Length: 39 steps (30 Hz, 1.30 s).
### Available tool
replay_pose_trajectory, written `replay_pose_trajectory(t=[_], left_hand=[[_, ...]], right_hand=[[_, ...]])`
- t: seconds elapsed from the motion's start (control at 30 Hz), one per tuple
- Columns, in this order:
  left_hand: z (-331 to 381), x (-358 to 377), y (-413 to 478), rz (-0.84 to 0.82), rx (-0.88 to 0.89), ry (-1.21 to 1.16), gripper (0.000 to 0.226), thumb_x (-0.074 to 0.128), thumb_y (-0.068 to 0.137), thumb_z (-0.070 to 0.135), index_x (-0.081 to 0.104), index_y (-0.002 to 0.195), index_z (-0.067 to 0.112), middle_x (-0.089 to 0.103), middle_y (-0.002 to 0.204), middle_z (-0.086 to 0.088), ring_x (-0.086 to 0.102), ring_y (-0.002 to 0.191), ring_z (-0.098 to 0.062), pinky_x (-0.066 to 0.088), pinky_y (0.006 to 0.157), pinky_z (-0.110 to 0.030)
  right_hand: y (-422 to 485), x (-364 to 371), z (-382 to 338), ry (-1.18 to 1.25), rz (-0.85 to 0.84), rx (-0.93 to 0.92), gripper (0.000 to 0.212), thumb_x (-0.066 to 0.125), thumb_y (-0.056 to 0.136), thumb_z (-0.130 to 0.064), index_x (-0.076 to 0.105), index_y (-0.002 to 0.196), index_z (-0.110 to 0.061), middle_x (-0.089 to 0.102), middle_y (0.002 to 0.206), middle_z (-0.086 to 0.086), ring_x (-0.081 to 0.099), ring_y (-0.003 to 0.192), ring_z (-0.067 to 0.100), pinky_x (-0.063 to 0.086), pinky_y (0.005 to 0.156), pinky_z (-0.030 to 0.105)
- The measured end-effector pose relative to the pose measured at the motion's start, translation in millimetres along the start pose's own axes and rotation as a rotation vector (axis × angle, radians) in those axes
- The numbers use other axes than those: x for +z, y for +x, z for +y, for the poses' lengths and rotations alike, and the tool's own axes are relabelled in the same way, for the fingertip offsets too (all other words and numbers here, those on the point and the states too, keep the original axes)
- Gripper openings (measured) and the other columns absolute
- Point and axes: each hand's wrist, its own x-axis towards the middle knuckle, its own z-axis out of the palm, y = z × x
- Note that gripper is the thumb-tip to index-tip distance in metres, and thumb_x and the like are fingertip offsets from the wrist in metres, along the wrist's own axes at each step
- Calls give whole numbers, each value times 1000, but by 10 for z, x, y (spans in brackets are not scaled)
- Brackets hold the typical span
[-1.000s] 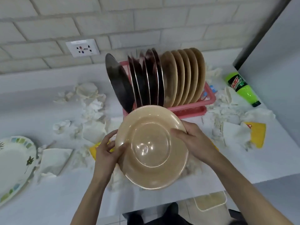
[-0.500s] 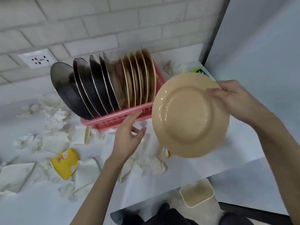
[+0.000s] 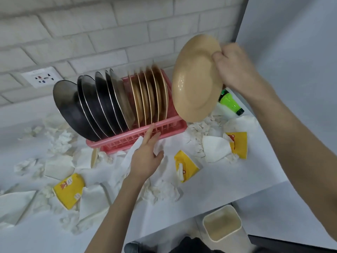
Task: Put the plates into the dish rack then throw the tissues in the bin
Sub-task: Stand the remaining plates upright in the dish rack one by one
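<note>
A tan plate [image 3: 196, 79] is gripped at its upper right rim by the right hand [image 3: 235, 70], fingers closed over the edge; the hand is blurred, so the finger placement is hard to make out. The plate is held tilted in the air, just right of and above the right end of the pink dish rack [image 3: 138, 136], its glossy, smooth face shown with a shallow round well. Part of a green bottle [image 3: 230, 103] lying on the counter is hidden behind the plate's lower edge. The left hand [image 3: 145, 157] is spread open with nothing held, its fingertips at the near rail of the rack; whether the rail is touched cannot be told. The rack is of slatted plastic and is filled with plates on edge: a row of dark, metal-rimmed plates [image 3: 85, 106] leaning at the left and a row of tan plates [image 3: 151, 99] standing at the right. Their lower parts are hidden by the rack wall. Crumpled white tissues [image 3: 60, 141] and flat napkins are scattered over the white counter [image 3: 228, 181], among them three yellow tissue packs [image 3: 68, 190]. A cream, square bin [image 3: 223, 225] is seen on the floor below the counter's near edge, and its contents cannot be made out. A wall socket [image 3: 42, 77] is set in the white brick wall at the far left.
</note>
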Motion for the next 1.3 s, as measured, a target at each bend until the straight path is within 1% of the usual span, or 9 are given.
replay_pose_trajectory(t=[0.17, 0.37, 0.53, 0.63, 0.77, 0.93, 1.13, 1.23, 1.3], left_hand=[[-1, -23, -7, -17, 2, 14, 51, 70, 89, 21, 55, 138, 23, 7, 164, 23, 60, 68, -6, 47, 68, -22], [-57, 6, 5, -68, 21, 109, 43, 68, 90, 24, 59, 132, 24, -2, 165, 22, 61, 79, -8, 34, 57, -15], [-50, 18, -5, -56, 26, 107, 36, 66, 90, 25, 62, 126, 23, -3, 164, 23, 54, 72, -6, 33, 53, -16], [-59, 36, -6, -46, 32, 99, 31, 66, 89, 25, 64, 119, 22, -4, 164, 25, 54, 70, -5, 34, 51, -16], [-56, 43, -5, -36, 24, 104, 26, 67, 89, 25, 65, 115, 23, -4, 164, 25, 53, 67, -5, 35, 53, -17], [-41, 74, -13, -33, 15, 86, 25, 68, 88, 24, 65, 113, 23, -3, 164, 25, 51, 65, -5, 32, 53, -13], [-32, 64, -18, -36, 11, 75, 20, 67, 88, 24, 66, 109, 24, -5, 164, 25, 52, 64, -3, 34, 54, -13], [-32, 56, -18, -36, 14, 62, 11, 66, 88, 24, 67, 99, 24, -6, 163, 27, 56, 64, -2, 37, 54, -14], [-32, 52, -19, -36, 11, 56, 8, 66, 89, 24, 68, 96, 24, -7, 163, 27, 59, 65, -2, 41, 55, -16]], right_hand=[[297, 430, -130, -40, -10, -31, 29, 34, 94, -21, 36, 66, -14, 47, 80, 13, 46, 76, 31, 30, 66, 32], [463, 828, -210, -50, -106, -59, 22, 33, 98, -15, 47, 84, -4, 58, 101, 24, 56, 88, 38, 37, 68, 38], [458, 1094, -198, -79, -175, -7, 34, 32, 100, -18, 57, 107, 4, 58, 115, 29, 56, 104, 43, 47, 85, 44], [424, 1253, -193, -85, -207, -16, 38, 31, 102, -22, 60, 102, 3, 60, 112, 30, 57, 104, 45, 48, 87, 46], [415, 1374, -142, -79, -242, -48, 43, 29, 102, -27, 61, 94, 1, 61, 108, 30, 58, 102, 43, 43, 79, 38], [419, 1421, -67, -72, -221, -120, 43, 27, 103, -35, 58, 89, -10, 62, 96, 21, 60, 97, 39, 33, 71, 33], [392, 1434, 50, -35, -195, -123, 37, 26, 105, -37, 52, 86, -18, 59, 86, 12, 59, 92, 37, 34, 69, 34], [397, 1422, 113, 9, -211, -115, 39, 29, 105, -38, 55, 91, -14, 62, 87, 11, 59, 92, 36, 38, 71, 36], [387, 1406, 133, 37, -222, -103, 43, 29, 104, -41, 59, 103, -11, 65, 95, 13, 60, 96, 35, 44, 76, 38]])
